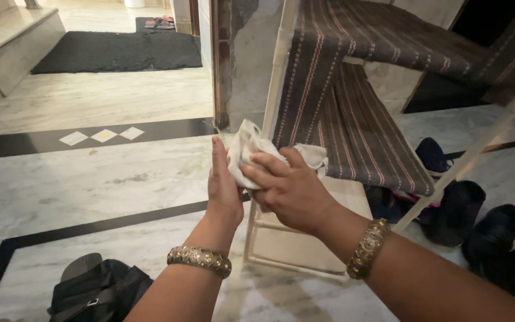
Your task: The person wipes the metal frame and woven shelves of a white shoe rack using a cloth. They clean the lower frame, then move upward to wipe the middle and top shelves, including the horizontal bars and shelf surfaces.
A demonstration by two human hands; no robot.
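Observation:
My right hand (290, 188) grips a crumpled white cloth (247, 143) and presses it against the palm of my left hand (222, 185). The left hand stands upright with its fingers straight and together, its palm turned to the cloth. Both wrists carry gold bangles. The hands are in front of a white frame (275, 77) of a rack draped with dark striped fabric (353, 119).
Several dark shoes (496, 229) lie under and beside the rack at the right. A black bag (99, 289) sits on the marble floor (90, 179) at the lower left. A dark mat (117, 50) and a step are at the far left; a pillar (242, 59) rises behind the rack.

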